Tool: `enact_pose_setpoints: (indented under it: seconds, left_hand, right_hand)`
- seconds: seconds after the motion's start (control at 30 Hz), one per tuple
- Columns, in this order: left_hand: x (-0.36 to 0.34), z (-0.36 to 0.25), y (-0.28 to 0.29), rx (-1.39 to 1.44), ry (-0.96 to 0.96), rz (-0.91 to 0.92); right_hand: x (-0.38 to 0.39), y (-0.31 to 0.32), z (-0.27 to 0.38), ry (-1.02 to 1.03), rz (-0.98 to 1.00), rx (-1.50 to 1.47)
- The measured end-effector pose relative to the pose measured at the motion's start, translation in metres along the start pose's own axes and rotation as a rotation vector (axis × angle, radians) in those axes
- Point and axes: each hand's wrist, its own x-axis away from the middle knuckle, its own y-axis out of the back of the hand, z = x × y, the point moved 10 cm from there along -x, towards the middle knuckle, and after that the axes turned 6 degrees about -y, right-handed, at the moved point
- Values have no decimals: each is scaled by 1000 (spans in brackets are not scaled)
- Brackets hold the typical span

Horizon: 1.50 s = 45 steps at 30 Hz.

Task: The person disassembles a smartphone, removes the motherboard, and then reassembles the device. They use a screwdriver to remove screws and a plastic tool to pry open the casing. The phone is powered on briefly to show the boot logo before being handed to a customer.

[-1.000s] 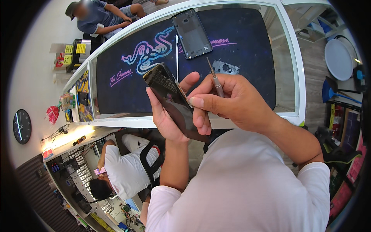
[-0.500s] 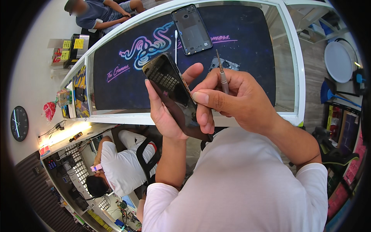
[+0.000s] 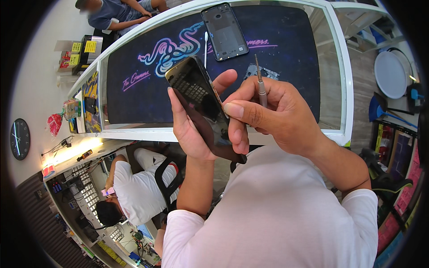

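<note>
A dark smartphone (image 3: 195,93), tilted with its glossy screen showing, rests in my left hand (image 3: 187,134), whose fingers wrap round both long edges. My right hand (image 3: 272,109) pinches at the phone's right edge with thumb and forefinger. Whatever lies under that thumb is hidden. Tucked in the same right hand is a slim silver screwdriver (image 3: 262,91), its tip pointing away from me. Beyond the hands, a phone back cover (image 3: 225,33) lies on the dark mat (image 3: 147,105). A grey phone inner part (image 3: 263,71) lies behind my right hand, and a white cotton swab (image 3: 206,47) beside the cover.
The mat covers a glass-topped counter with a white frame (image 3: 156,136). A seated person in white (image 3: 143,190) is at a cluttered workbench on the left. Another person (image 3: 118,15) sits beyond the counter. Boxes (image 3: 89,51) stand at the far left.
The view has shifted slightly. Both hands keep the same hold on the phone and screwdriver, with hardly any other movement.
</note>
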Motion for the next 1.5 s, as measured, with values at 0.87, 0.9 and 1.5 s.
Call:
enact_pose_setpoints:
  seconds: [0.87, 0.9, 1.5]
  left_hand:
    - [-4, 1, -12, -101, -51, -174]
    - [-4, 1, -15, -95, -48, -163]
    - [-3, 4, -21, -89, 32, 37]
  right_hand:
    - [2, 2, 3, -8, 12, -1]
    - [2, 1, 4, -6, 13, -2]
    - [4, -4, 9, 11, 26, 16]
